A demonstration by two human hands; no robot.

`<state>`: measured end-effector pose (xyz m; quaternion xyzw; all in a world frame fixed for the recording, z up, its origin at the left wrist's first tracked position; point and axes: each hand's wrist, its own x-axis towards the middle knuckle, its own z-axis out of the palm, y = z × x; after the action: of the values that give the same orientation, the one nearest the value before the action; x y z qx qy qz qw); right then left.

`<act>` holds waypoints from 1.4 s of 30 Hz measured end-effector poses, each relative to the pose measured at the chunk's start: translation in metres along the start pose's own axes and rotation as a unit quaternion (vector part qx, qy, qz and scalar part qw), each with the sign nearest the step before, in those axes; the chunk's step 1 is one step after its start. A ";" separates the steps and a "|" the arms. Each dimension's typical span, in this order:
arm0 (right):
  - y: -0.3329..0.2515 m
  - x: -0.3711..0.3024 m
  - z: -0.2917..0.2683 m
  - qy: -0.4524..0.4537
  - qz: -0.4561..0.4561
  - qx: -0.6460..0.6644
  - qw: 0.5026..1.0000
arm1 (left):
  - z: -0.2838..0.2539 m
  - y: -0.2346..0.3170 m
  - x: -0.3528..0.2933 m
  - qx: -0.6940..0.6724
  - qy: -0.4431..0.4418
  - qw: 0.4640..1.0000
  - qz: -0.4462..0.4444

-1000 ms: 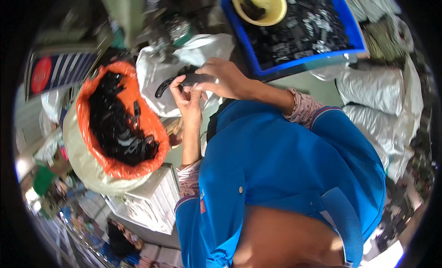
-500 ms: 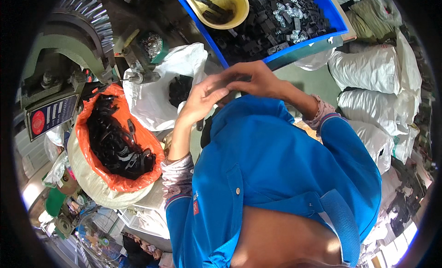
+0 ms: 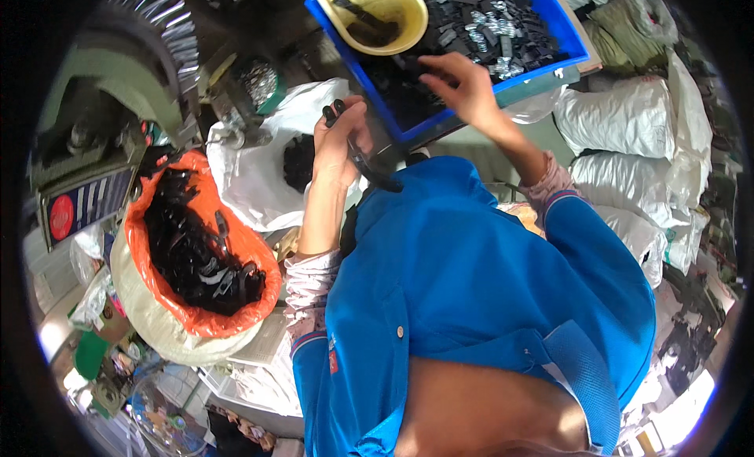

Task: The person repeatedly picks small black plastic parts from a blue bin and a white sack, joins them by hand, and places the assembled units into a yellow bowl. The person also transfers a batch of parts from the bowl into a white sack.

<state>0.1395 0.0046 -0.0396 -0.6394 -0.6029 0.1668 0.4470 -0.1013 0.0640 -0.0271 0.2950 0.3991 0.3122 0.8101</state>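
Observation:
My left hand (image 3: pixel 338 145) is closed around a long, curved black plastic part (image 3: pixel 375 173), shaped somewhat like a handle. Two rounded black ends stick up past its fingers, and the other end slopes down toward my blue jacket. Over the near-left part of a blue tray (image 3: pixel 440 128) is my right hand (image 3: pixel 469 88), its fingers bent together at the small black parts (image 3: pixel 449 39) there. What its fingertips pinch is too dark to make out. Bright metal springs (image 3: pixel 493 27) lie among the black parts. A yellow tub (image 3: pixel 408 34) with black pieces sits on the tray's far-left corner.
To the left, an orange bag (image 3: pixel 267 296) holds many black plastic parts. Behind my left hand is a white bag (image 3: pixel 243 155) with dark pieces inside. A green machine (image 3: pixel 102 84) stands at far left. Full white sacks (image 3: pixel 620 115) are stacked at right.
My hands were together in front of my chest and have come apart. The right has moved up and right to the blue tray; the left stays nearby with the curved black part now showing.

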 end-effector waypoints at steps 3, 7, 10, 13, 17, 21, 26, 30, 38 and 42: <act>-0.026 -0.021 0.011 0.025 -0.122 0.020 0.992 | 0.024 -0.012 0.018 0.019 -0.002 1.000 -0.010; -0.033 -0.033 0.016 0.041 -0.100 0.048 0.993 | 0.033 -0.017 0.022 0.023 -0.030 0.999 -0.016; -0.041 -0.035 -0.002 -0.006 0.037 0.128 0.991 | 0.038 -0.013 0.026 0.031 -0.052 0.998 -0.021; 0.017 -0.017 -0.031 0.100 -0.067 -0.096 0.988 | 0.044 -0.008 0.028 0.015 -0.071 0.997 -0.014; 0.063 0.009 -0.056 0.079 0.063 -0.266 0.959 | 0.049 -0.008 0.033 0.000 -0.082 0.997 -0.002; 0.081 0.016 -0.054 -0.004 0.076 -0.367 0.927 | 0.052 -0.003 0.030 0.049 -0.063 0.996 0.050; 0.061 0.015 -0.062 0.082 0.049 -0.269 0.958 | 0.052 0.010 0.018 0.238 0.000 0.954 0.183; -0.016 0.028 -0.052 -0.059 0.156 0.237 0.957 | 0.049 0.017 0.008 0.309 0.031 0.927 0.209; -0.064 0.056 -0.015 -0.195 -0.128 0.074 0.969 | 0.041 0.023 -0.010 0.364 0.055 0.896 0.247; -0.072 0.069 0.003 -0.250 -0.268 0.000 0.930 | 0.034 0.018 -0.017 0.399 0.129 0.876 0.240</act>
<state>0.1073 0.0605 0.0370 -0.3913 -0.8444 0.1950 0.3096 -0.0867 0.0546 0.0109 0.6370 0.5075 0.3465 0.4653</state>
